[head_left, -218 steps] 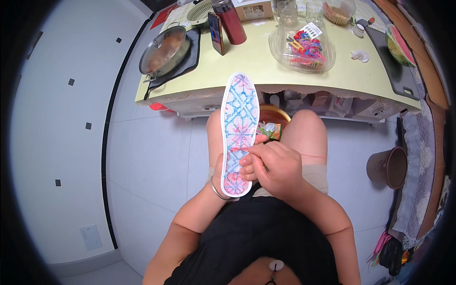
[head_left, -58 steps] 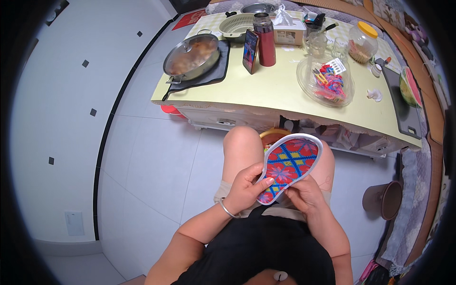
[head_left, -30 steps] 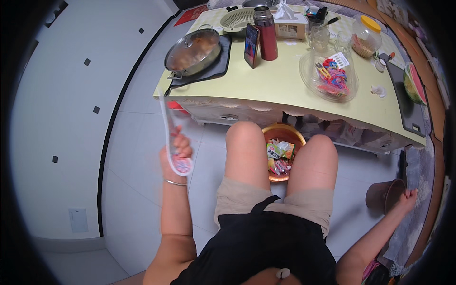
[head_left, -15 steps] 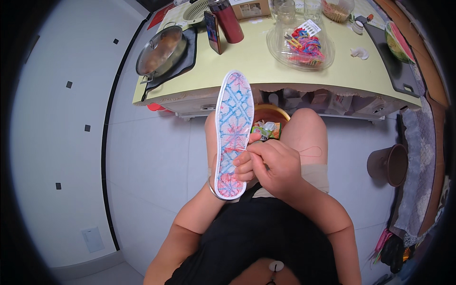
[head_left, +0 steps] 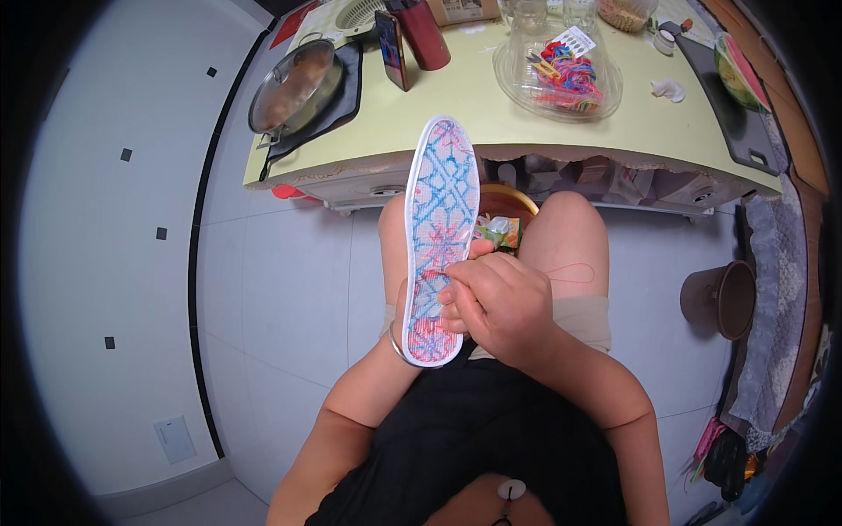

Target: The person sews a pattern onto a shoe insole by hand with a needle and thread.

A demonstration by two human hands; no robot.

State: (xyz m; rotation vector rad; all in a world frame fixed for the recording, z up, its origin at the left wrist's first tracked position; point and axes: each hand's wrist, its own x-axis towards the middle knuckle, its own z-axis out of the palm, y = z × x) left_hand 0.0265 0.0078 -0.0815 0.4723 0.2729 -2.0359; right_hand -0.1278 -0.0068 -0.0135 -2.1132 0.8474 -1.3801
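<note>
An embroidered insole (head_left: 443, 210) stands upright over my lap, white-edged, with blue and pink-red stitching. My left hand (head_left: 452, 317) is closed on it from behind; its fingertips curl around the right edge and the rest is hidden. My right hand (head_left: 509, 302) is pinched closed on a needle against the lower middle of the insole, and its fingers cover nearly all of the needle. From that hand a thin red thread (head_left: 574, 280) trails in a loop over my right thigh.
On the yellow-topped table (head_left: 465, 105) ahead are a lidded pan (head_left: 294, 92), a propped phone (head_left: 392, 53), a dark red flask (head_left: 423, 35) and a clear plastic container (head_left: 535, 88) with colourful threads (head_left: 570, 79). A basin (head_left: 522, 202) holds packets beneath. A brown bin (head_left: 719, 300) stands right.
My right hand has moved slightly left, closer to the insole, and the needle now shows much less. The insole has shifted a little to the right and up in the view.
</note>
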